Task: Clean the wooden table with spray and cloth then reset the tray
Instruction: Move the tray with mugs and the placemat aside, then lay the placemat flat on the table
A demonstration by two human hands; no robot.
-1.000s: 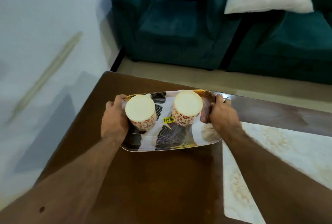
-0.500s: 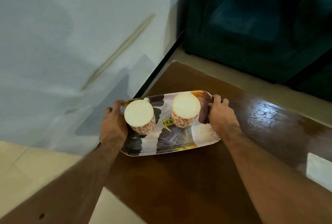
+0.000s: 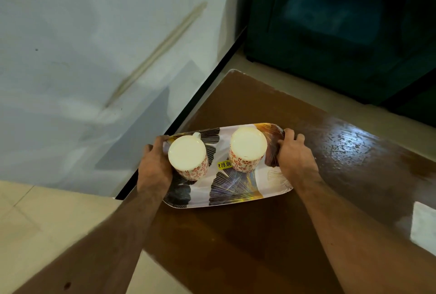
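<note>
Both hands are gripping the tray [image 3: 236, 190], the left hand [image 3: 154, 166] curling round its left end and the right hand [image 3: 295, 159] round its right end, with two upturned mugs, one [image 3: 187, 153] just beside the left hand and the other [image 3: 247, 148] near the right, standing loose between them; any tilting or jolting is likely sending them sliding or toppling off. Under and beyond the hands the glossy brown counter [image 3: 342, 152] is catching light, possibly damp and slippery, while a pale wall [image 3: 82, 58] is rising past the left hand and a teal sofa [image 3: 342, 22] is sitting far ahead.
</note>
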